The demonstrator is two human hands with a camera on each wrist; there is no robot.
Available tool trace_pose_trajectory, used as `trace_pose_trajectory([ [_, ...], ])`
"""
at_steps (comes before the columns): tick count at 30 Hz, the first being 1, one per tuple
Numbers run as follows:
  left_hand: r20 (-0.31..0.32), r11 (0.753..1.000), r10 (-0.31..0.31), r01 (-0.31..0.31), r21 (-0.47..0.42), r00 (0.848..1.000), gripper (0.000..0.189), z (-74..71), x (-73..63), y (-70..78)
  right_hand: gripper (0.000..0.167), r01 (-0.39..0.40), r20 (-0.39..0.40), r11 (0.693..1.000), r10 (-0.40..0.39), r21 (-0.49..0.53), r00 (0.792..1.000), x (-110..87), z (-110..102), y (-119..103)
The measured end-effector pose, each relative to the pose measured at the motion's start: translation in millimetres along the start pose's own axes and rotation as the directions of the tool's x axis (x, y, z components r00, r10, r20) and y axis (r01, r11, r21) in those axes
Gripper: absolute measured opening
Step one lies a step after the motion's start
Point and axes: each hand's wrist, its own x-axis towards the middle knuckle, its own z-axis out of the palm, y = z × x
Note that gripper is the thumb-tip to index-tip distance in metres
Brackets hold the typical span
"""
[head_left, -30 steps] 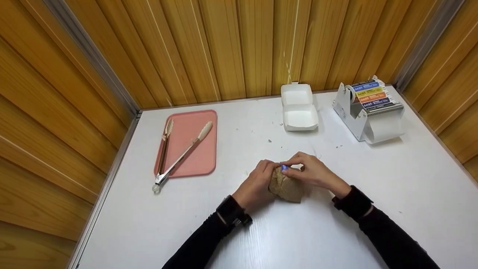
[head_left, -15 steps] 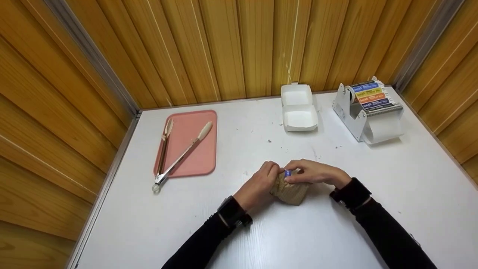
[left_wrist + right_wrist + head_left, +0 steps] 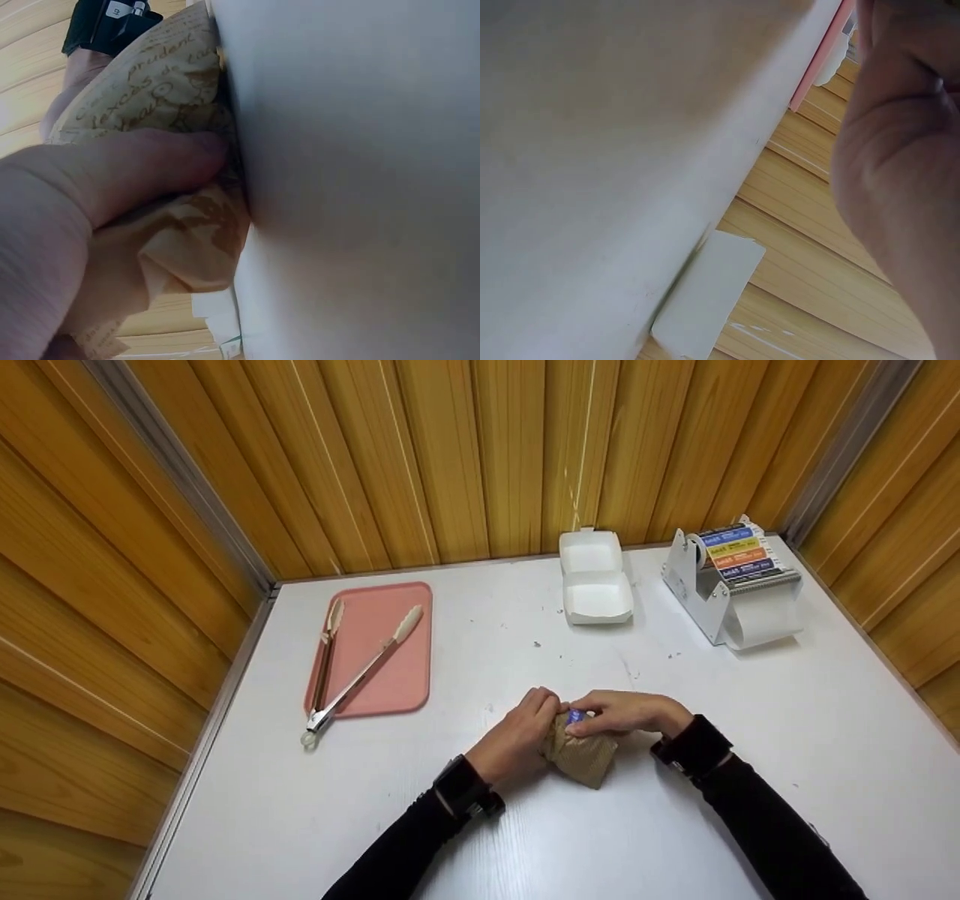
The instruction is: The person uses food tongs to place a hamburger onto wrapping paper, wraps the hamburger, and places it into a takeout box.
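A small bundle wrapped in brown printed paper rests on the table in front of me, its lettering readable in part in the left wrist view. My left hand grips its left side, the thumb lying across the folded paper. On top of the bundle is a blue sticker. Thumb and index finger of my right hand pinch at this sticker, against the paper. The right wrist view shows only part of the right hand; its fingertips and the bundle are outside that view.
A pink tray with metal tongs across it lies at the left. An open white box stands at the back. Right of it is a label dispenser with coloured rolls. Small scraps dot the white table.
The right hand has come down and nearer with the blue sticker, which now sits lower on the bundle. The bundle has turned slightly and shifted toward me; the left hand keeps its grip.
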Motion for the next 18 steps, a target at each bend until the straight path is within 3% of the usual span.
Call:
trace_pose_trajectory([
  [4,-0.005,0.997,-0.035,0.034,-0.069,0.999,0.064,0.9,1.2,-3.6,0.036,-0.063,-0.049,0.997,0.065,0.034,0.997,-1.6,3,-2],
  [9,-0.043,0.986,-0.127,0.121,-0.112,0.991,0.066,1.0,0.7,-11.0,0.041,-0.062,-0.142,0.992,0.077,0.112,0.987,1.4,10,-4],
  [14,-0.043,0.958,-0.241,0.231,-0.170,0.969,0.069,0.8,-1.6,-15.8,0.046,-0.043,-0.275,0.992,0.074,0.117,0.959,6.7,16,-6],
  [18,0.006,0.915,-0.340,0.332,-0.228,0.940,0.075,-0.9,-2.6,-18.7,0.061,-0.045,-0.358,0.996,0.070,0.078,0.931,9.5,18,-6],
])
